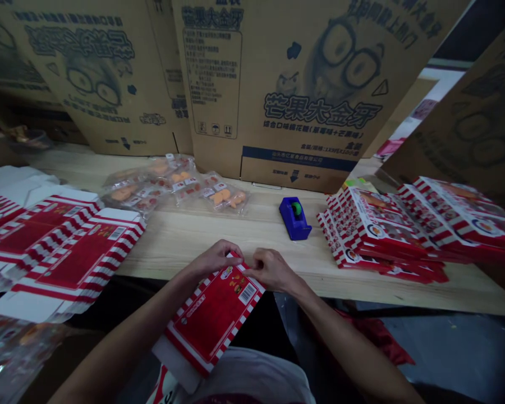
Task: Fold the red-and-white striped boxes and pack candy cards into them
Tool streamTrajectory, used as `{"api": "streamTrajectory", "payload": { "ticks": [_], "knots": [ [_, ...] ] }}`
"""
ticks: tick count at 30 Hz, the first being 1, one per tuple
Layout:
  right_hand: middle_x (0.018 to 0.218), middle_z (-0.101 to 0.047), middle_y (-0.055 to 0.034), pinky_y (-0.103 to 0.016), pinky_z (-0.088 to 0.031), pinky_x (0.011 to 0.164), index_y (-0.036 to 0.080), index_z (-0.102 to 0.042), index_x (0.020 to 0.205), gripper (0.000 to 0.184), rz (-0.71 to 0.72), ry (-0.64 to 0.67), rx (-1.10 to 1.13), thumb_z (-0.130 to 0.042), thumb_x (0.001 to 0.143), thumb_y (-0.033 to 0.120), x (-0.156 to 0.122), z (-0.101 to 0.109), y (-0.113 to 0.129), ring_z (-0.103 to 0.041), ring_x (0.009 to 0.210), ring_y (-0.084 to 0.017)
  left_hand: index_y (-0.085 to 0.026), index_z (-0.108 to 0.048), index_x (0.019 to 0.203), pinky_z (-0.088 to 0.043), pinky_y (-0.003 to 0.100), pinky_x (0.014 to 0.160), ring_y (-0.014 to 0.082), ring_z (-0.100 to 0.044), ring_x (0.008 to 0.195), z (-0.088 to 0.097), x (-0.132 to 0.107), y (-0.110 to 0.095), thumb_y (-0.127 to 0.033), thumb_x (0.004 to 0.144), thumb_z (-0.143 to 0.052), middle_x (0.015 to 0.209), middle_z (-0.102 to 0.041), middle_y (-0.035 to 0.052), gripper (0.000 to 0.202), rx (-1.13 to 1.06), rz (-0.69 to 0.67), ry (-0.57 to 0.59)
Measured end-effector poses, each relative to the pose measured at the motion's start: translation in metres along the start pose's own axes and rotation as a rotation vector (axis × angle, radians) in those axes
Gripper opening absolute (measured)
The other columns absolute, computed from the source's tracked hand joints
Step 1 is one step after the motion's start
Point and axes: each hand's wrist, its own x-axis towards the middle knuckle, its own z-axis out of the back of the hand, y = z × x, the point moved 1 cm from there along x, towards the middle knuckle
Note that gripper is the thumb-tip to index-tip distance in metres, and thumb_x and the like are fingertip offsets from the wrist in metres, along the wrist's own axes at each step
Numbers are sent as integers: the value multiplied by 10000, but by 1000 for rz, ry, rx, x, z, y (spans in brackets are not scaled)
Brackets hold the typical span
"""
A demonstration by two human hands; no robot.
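A red candy box (214, 314) with white stripes and a barcode is tilted in front of my body, over the table's near edge. Its lower end shows a white open flap. My left hand (219, 258) grips the box's upper left corner, fingers curled around the edge. At the upper right edge, my right hand (271, 269) is closed with thumb and fingers pinched on the cardboard. Both hands are close together at the top end of the box. What lies inside the box is hidden.
Flat red-and-white cartons (79, 255) are stacked at left. Clear bags of orange and red candy (223, 193) lie behind. A blue tape dispenser (293, 219) stands right of centre, near piled finished-looking boxes (379, 224). Large brown cartons (273, 90) wall the back of the wooden table (252, 233).
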Motion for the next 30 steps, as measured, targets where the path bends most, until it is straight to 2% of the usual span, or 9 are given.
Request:
{"api": "streamTrajectory", "payload": {
  "ticks": [2, 5, 11, 14, 16, 21, 24, 27, 30],
  "knots": [
    [561, -576, 4, -249, -322, 536, 182, -577, 545, 280, -73, -23, -1, -772, 673, 336, -2, -3, -2, -473, 531, -122, -126, -705, 719, -408, 225, 533, 126, -524, 524, 0, -4, -2, -403, 669, -732, 584, -636, 14, 282, 5, -16, -13],
    [587, -618, 12, -226, -339, 504, 185, -637, 710, 299, -220, 6, 285, -831, 581, 373, -5, -5, -8, -521, 536, -130, -124, -721, 726, -420, 227, 554, 131, -539, 550, -1, -11, -12, -383, 682, -735, 614, -655, 24, 263, 14, -36, 7],
    [694, -680, -21, -261, -479, 652, 123, -690, 775, 481, -455, 458, 1218, -852, 489, 474, -19, -19, -2, -609, 596, -138, -136, -750, 804, -437, 240, 600, 161, -596, 634, -6, -29, -40, -374, 741, -704, 707, -692, 47, 250, 34, -144, 98],
    [726, -697, -38, -272, -496, 687, 114, -711, 812, 476, -442, 455, 1354, -860, 496, 438, -18, -29, 0, -632, 626, -150, -139, -751, 765, -452, 249, 648, 166, -613, 679, 1, -38, -42, -341, 726, -729, 729, -690, 50, 207, -19, -177, 61],
    [699, -683, -39, -259, -491, 646, 119, -703, 770, 377, -436, 375, 1311, -825, 574, 416, -8, -32, -5, -616, 598, -139, -143, -737, 756, -460, 246, 620, 158, -614, 645, 14, -47, -33, -338, 688, -762, 715, -684, 36, 207, -146, -125, -140],
    [707, -671, -73, -287, -497, 587, 133, -675, 748, 393, -298, -87, 781, -666, 709, 524, 50, -20, -35, -605, 608, -159, -159, -645, 842, -488, 245, 603, 144, -616, 629, 61, -92, 25, -371, 590, -811, 749, -663, -3, 369, -436, -72, -1005],
    [667, -644, -49, -291, -482, 600, 146, -657, 694, 330, -175, -217, 519, -616, 742, 470, 101, -7, -48, -581, 623, -162, -161, -599, 829, -515, 306, 669, 198, -625, 726, 80, -123, 65, -457, 615, -763, 763, -623, 15, 400, -161, -46, -1273],
    [786, -665, -62, -326, -471, 721, 163, -684, 731, 157, -46, -253, 334, -616, 743, 304, 159, 8, -47, -581, 783, -194, -169, -622, 929, -479, 483, 905, 348, -573, 1072, 89, -138, 85, -482, 662, -704, 1036, -623, 126, 420, 504, -37, -1219],
    [931, -679, -76, -339, -433, 866, 187, -719, 779, 119, 129, -160, 153, -667, 678, 148, 212, 14, -31, -558, 950, -214, -154, -546, 1249, -311, 586, 1072, 436, -316, 1358, 90, -127, 82, -490, 630, -733, 1397, -446, 227, 729, 967, -59, -850]
  ]
}}
